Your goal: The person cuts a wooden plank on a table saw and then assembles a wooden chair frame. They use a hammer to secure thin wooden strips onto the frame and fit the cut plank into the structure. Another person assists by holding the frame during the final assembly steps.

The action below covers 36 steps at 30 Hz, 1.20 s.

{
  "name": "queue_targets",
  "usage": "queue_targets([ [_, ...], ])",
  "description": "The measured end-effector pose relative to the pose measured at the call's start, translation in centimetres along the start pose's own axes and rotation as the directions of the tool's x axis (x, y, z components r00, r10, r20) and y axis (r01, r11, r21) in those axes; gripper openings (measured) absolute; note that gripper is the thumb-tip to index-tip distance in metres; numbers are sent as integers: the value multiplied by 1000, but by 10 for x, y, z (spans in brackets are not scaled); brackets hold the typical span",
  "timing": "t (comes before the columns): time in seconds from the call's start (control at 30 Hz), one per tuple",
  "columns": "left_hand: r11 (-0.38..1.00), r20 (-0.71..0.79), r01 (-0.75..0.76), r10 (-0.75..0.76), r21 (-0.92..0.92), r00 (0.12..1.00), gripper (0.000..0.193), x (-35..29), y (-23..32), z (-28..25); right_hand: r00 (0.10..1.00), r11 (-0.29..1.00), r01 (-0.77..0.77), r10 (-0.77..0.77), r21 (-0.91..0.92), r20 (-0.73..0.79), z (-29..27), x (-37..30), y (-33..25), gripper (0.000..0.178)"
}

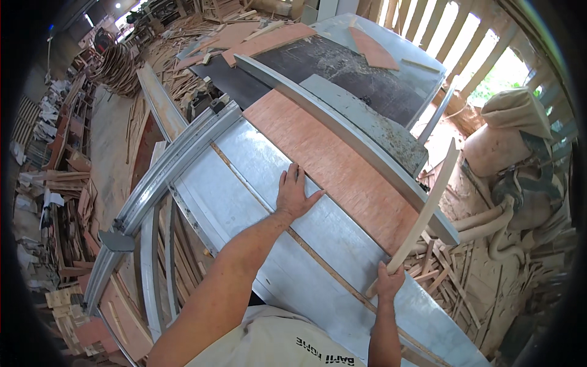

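My left hand point(294, 194) lies with spread fingers on the silvery metal table point(244, 205) of a saw-like machine. Its fingertips are at the near edge of a reddish plywood panel point(330, 159). At the table's right part, my right hand point(389, 283) is wrapped round a pale wooden stick point(426, 214), which slants up and away past the panel's right end. A long metal fence point(348, 144) runs along the panel's far side. Whether a blade is under or beside the panel I cannot see.
Beyond the fence are a grey metal cover point(367, 119) and a dark board point(342, 67) carrying plywood offcuts. A sliding rail point(177, 160) crosses at left. Wood scraps point(449, 281) and a dust collector with bags point(498, 150) are at right. Stacked wood lines the left.
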State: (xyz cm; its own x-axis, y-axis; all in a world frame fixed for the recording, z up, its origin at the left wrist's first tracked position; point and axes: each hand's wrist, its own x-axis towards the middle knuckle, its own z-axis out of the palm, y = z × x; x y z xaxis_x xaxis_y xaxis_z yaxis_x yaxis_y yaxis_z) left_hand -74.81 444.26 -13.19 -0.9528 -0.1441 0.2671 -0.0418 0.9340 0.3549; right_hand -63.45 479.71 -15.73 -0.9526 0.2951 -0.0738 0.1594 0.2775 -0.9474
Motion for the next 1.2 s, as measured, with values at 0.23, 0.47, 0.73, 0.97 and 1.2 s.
queue_targets([
  [0.23, 1000, -17, 23, -23, -3, 1000, 96, -3, 0, 11, 994, 997, 45, -39, -59, 98, -12, 12, 8, 27],
  [0.47, 928, -97, 141, -184, -345, 978, 97, -103, 128, 113, 964, 972, 224, -212, -64, 158, -15, 20, 14, 21],
  [0.73, 932, -34, 144, -165, -334, 986, 77, -155, 243, 91, 938, 983, 181, -164, -28, 307, -42, 35, -3, 23],
  [0.97, 961, -11, 156, -163, -226, 987, 89, -153, 240, 87, 881, 935, 309, -214, -172, 421, -52, 46, -5, 26],
  [1.2, 979, -35, 158, -163, -126, 986, 81, -150, 250, 86, 844, 953, 295, -226, -70, 486, -62, 49, -9, 28],
])
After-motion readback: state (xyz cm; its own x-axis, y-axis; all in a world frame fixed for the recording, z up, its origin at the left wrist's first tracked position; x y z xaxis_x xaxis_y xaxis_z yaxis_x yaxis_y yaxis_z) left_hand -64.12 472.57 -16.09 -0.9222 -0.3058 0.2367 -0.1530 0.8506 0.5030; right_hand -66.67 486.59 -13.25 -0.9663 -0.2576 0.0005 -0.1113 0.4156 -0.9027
